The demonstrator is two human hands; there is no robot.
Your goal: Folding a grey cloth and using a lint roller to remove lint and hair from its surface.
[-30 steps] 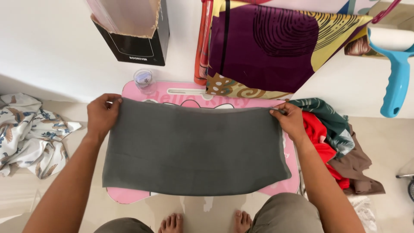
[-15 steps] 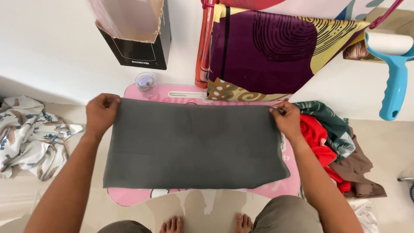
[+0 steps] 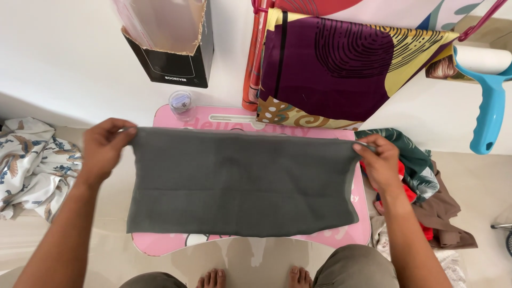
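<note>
Head cam looking straight down: both hands are holding up a grey cloth (image 3: 242,184) by its top corners, stretched flat btw them. Left hand (image 3: 101,149) is pinched on the top-left corner, right hand (image 3: 380,160) pinched on the top-right corner, fingers closed on the fabric on both sides. Cloth hangs over a small pink desk (image 3: 358,224) and covers most of it; only the far edge, the right edge and a strip of the near edge show. Can't tell if the lower hem touches the desk or not.

A little clear jar (image 3: 182,101) sits at the desk's far-left corner. Behind that, against the white wall, is a black box (image 3: 178,66) w/ an open top. A purple and yellow patterned fabric (image 3: 341,69) hangs beyond the far edge, and a blue lint roller (image 3: 488,96) is out to the right. Pile of clothes (image 3: 426,186) (green, red, brown) just off the right edge, and a floral white cloth (image 3: 32,165) on the floor well off the left edge. Bare feet (image 3: 256,277) visible at the near edge.
</note>
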